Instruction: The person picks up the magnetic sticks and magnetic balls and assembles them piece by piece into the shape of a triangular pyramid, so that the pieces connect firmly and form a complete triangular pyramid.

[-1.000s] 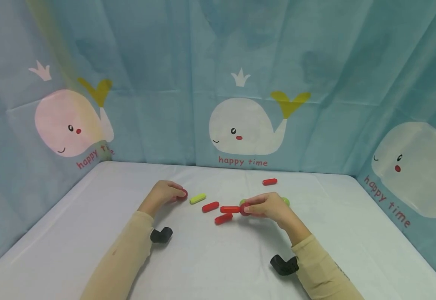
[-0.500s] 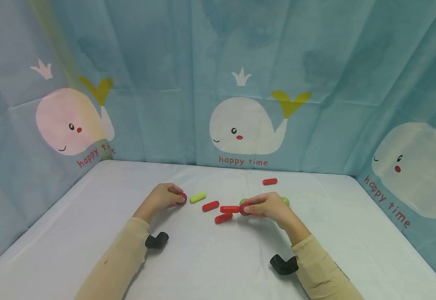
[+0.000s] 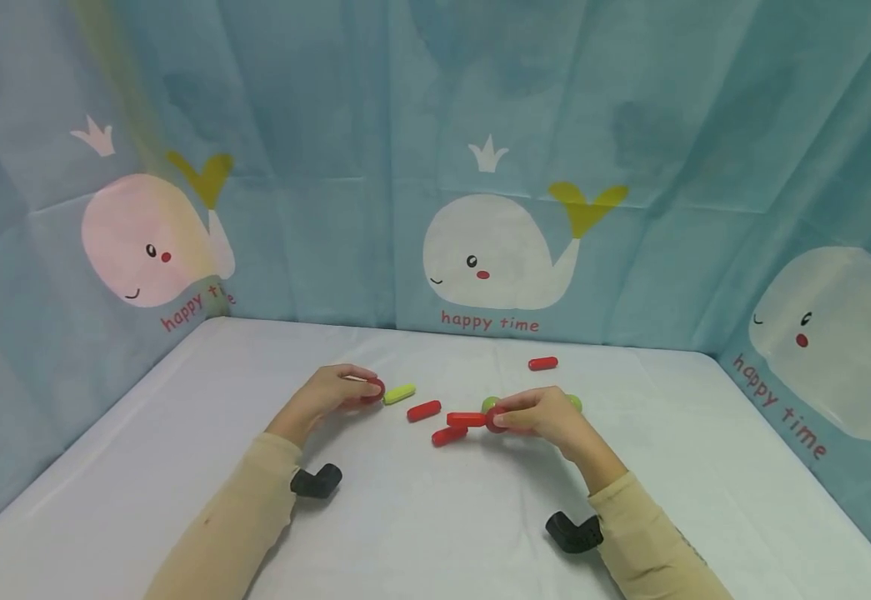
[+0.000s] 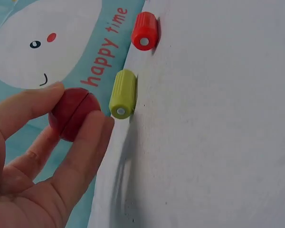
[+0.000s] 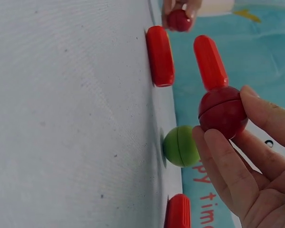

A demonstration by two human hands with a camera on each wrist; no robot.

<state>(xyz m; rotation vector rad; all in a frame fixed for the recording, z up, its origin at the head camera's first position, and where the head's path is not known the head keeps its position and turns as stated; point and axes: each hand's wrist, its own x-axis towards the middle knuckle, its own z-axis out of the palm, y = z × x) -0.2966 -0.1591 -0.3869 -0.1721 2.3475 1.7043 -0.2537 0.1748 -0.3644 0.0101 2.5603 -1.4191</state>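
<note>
My left hand (image 3: 327, 396) pinches a dark red ball (image 4: 75, 114) between thumb and fingers. In the head view that ball sits right at the near end of a yellow-green rod (image 3: 399, 394), which lies on the table and has a silvery end face in the left wrist view. My right hand (image 3: 543, 414) grips a second dark red ball (image 5: 223, 111) by its sides. A red rod (image 5: 210, 61) sticks out from this ball, pointing left toward the other hand. Below it in the head view lies another red rod (image 3: 450, 436), partly overlapped.
Between the hands lies a red rod (image 3: 423, 410), and one more red rod (image 3: 543, 363) lies farther back. A green ball (image 3: 491, 403) and another green ball (image 3: 574, 402) show partly behind my right hand. A whale-print curtain (image 3: 315, 250) borders the white table (image 3: 420, 517).
My left hand first drew slightly nearer with its ball, then shifted right to the yellow-green rod. My right hand keeps its ball and rod almost still. The head view turned slightly.
</note>
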